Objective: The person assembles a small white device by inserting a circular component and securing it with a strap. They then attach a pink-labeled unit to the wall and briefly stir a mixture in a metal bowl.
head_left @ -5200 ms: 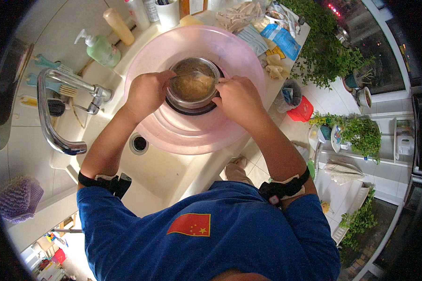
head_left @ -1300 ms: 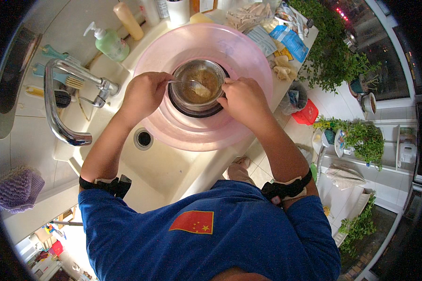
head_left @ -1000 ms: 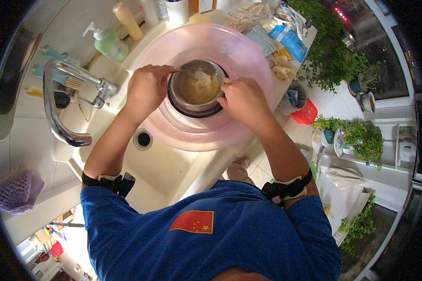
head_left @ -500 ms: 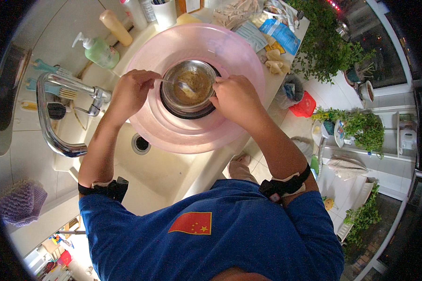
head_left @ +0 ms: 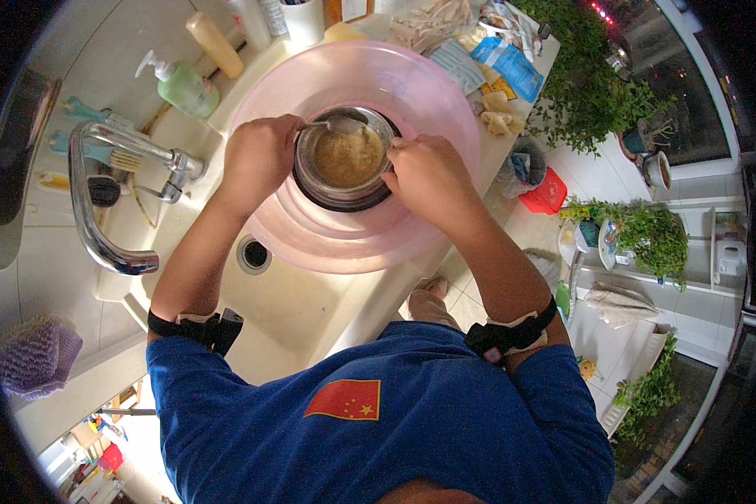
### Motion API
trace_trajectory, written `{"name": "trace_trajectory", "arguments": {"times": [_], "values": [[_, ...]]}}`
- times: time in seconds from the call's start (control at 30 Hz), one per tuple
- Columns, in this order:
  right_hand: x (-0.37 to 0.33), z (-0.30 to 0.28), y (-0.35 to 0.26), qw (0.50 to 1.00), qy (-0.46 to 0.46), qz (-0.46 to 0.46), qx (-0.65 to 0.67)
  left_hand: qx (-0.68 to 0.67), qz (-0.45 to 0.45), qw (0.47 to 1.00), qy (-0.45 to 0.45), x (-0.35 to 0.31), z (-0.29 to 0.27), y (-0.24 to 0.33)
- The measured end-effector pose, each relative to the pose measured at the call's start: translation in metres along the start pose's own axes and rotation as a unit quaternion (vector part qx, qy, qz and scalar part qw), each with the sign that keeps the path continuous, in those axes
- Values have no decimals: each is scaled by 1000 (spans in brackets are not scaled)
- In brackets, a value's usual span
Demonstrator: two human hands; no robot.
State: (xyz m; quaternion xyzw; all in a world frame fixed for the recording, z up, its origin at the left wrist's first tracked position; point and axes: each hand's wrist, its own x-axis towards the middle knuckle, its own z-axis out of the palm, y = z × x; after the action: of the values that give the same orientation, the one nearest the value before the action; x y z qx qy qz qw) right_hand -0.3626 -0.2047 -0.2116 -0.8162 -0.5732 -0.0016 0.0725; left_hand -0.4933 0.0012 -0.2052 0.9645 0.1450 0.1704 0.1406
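Note:
My left hand (head_left: 263, 153) pinches the handle of a metal spoon (head_left: 343, 125). Its head sits at the far side of a steel bowl (head_left: 310, 178), touching a wet, tan, grainy mixture (head_left: 338, 161). At the bowl's right side, my right hand (head_left: 428, 170) grips the rim between thumb and fingers. Under the bowl is something dark and round, mostly hidden. All of this is inside a wide, translucent pink basin (head_left: 441, 94), which rests across the sink and counter edge.
A curved chrome faucet (head_left: 84, 214) stands left of the sink (head_left: 294, 307). Behind it are a green pump bottle (head_left: 185, 88) and a cream bottle (head_left: 216, 46). Blue packets (head_left: 510, 69) and crumpled paper lie at the back right. A red container (head_left: 546, 193) sits on the floor.
The spoon has gone from the middle of the mixture to the bowl's far side. My left hand has shifted slightly right and away from me; my right hand keeps its hold.

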Motion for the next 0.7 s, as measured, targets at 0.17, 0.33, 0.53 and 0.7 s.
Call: {"name": "trace_trajectory", "arguments": {"times": [0.17, 0.33, 0.53, 0.7], "values": [[0, -2, 1, 1000, -2, -7, 2, -93, 22, 994, -48, 2, -1, -3], [-1, 0, 1, 1000, 8, -5, 7, -93, 72, 993, -33, -7, -23, -11], [-1, 0, 1, 1000, 3, -3, 24, -39, 83, 996, 4, -10, -16, -11], [1, 1, 3, 1000, 4, -9, 12, 7, 71, 996, 52, -7, -17, -11]]}}
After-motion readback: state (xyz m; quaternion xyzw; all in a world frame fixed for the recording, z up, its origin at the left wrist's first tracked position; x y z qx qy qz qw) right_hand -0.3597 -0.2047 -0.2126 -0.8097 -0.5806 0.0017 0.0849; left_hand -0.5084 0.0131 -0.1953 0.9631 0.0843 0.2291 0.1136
